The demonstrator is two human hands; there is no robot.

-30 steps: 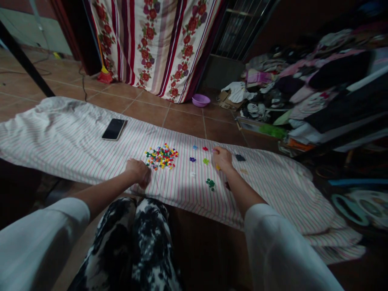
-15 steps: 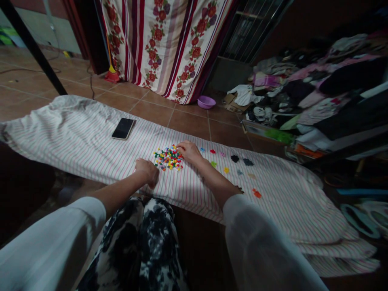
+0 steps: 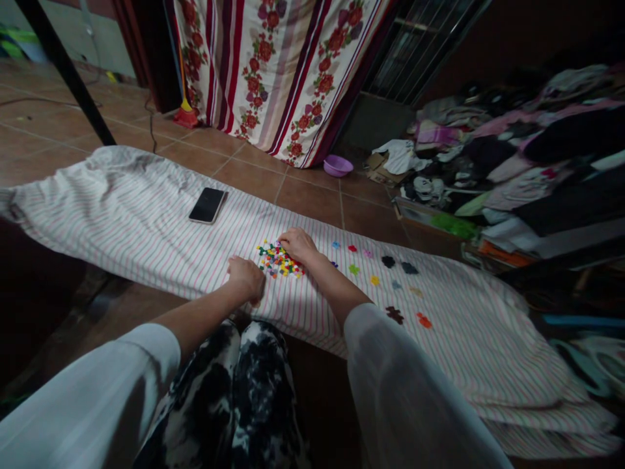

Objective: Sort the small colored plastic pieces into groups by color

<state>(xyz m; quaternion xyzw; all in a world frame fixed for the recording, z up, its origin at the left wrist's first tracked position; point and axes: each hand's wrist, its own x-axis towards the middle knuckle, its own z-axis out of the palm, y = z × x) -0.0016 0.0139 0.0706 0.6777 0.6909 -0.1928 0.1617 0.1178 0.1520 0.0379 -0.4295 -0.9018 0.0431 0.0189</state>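
Note:
A heap of tiny multicoloured plastic pieces (image 3: 280, 262) lies on the striped cloth (image 3: 161, 247). At the heap's far right edge, my right hand (image 3: 297, 245) has its fingertips pinched together among the pieces; what they grip is too small to make out. My left hand (image 3: 247, 277) rests on the cloth at the heap's near left side, fingers curled in and mostly hidden. To the right, small clusters sorted by colour lie apart: red (image 3: 352, 248), green (image 3: 353, 269), yellow (image 3: 374, 280), black (image 3: 388, 261), brown (image 3: 394, 315) and orange (image 3: 424, 320), among several others.
A phone (image 3: 208, 205) lies on the cloth to the left of the heap. Beyond the cloth are a purple basin (image 3: 338, 165), a broom (image 3: 186, 116) and a flowered curtain (image 3: 273, 78). Piled clothes (image 3: 508, 143) fill the right background. A dark pole (image 3: 68, 71) slants at left.
The view has shifted slightly, so the cloth and its pieces sit further right. My right hand has moved slightly left over the heap's far edge. My left hand stays beside the heap.

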